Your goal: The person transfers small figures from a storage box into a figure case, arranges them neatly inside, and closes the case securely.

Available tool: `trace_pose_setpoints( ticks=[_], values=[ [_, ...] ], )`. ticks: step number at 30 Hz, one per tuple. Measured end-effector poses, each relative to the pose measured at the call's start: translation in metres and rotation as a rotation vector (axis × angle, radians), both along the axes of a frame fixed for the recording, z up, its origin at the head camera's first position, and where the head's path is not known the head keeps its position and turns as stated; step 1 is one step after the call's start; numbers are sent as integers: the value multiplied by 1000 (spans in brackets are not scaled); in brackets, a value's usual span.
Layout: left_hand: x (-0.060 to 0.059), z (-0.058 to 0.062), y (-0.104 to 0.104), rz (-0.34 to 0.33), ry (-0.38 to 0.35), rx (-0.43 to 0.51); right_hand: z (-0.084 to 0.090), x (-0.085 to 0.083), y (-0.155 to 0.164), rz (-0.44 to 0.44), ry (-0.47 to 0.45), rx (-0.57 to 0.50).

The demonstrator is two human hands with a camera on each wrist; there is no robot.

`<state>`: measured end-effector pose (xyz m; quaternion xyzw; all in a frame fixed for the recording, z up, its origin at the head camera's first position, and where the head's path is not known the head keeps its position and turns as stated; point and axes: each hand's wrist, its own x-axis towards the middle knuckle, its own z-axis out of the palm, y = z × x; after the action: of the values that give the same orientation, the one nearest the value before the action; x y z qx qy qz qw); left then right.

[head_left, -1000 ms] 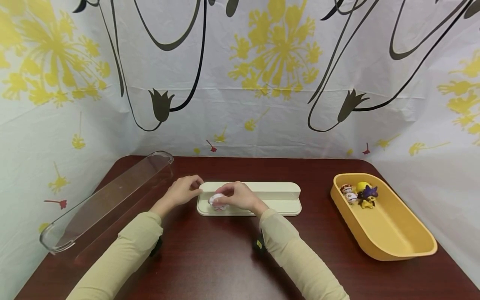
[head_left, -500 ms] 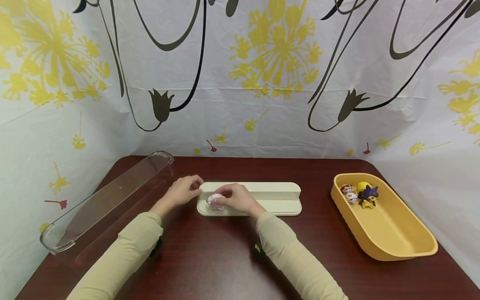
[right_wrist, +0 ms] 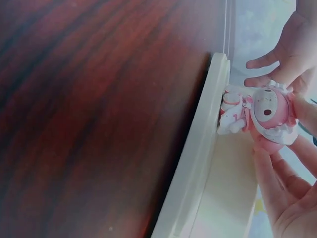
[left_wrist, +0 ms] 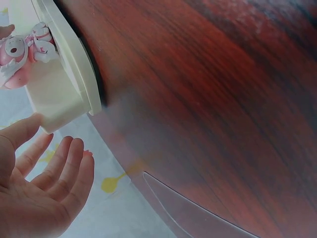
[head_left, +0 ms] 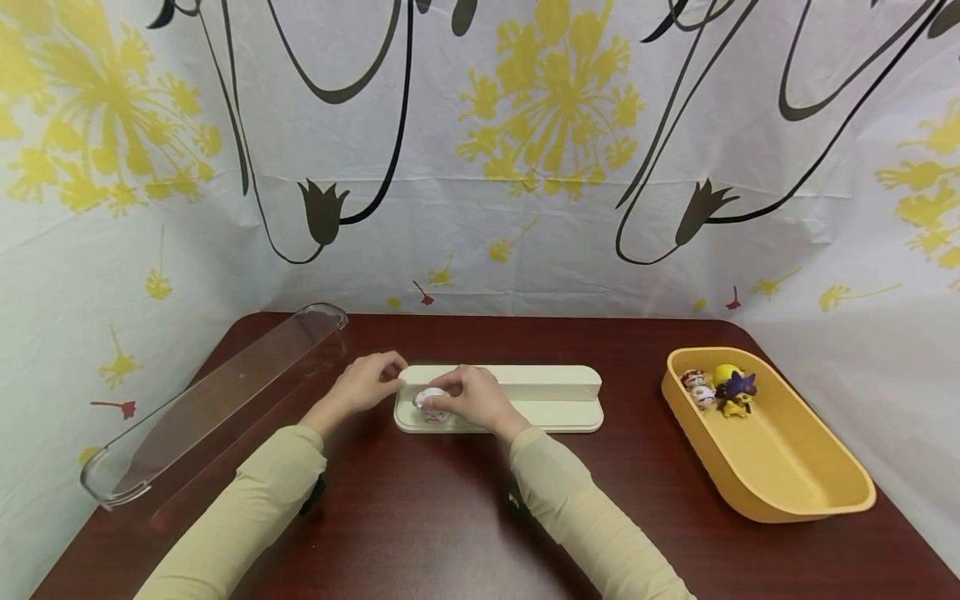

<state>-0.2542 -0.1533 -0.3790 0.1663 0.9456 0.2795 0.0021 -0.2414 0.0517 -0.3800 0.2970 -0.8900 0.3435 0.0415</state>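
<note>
Right hand [head_left: 471, 398] has slid the pink figurine [head_left: 431, 403] a touch toward nine o'clock along the cream stand [head_left: 558, 392], and it's nearly at the end.
Its fingers pinch the figurine, which stands on the stand's base at the nine o'clock end; left hand [head_left: 370, 381], fingers relaxed, braces that end on the tabletop [head_left: 450, 517]. The yellow tray [head_left: 795, 483] waits at three o'clock.

No writing, label, brand or number could be read in any view. The backdrop cloth [head_left: 480, 150] bore only flower prints.
</note>
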Motion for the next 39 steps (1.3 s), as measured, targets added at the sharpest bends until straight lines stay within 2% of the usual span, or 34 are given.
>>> trace_pose_setpoints(
  ticks=[8, 15, 23, 31, 39],
  values=[
    [0, 0, 1, -3, 10, -4, -5, 2, -2, -53, 45, -48],
    [0, 0, 1, -3, 13, -4, -5, 2, -2, -55, 82, -45],
    [0, -1, 2, 2, 13, -13, -4, 0, 1, -53, 47, -39],
    [1, -1, 2, 12, 6, -17, 3, -1, 12, -44, 36, -95],
    [1, -2, 2, 15, 11, -27, 12, -5, 26, -63, 58, -93]
  ],
)
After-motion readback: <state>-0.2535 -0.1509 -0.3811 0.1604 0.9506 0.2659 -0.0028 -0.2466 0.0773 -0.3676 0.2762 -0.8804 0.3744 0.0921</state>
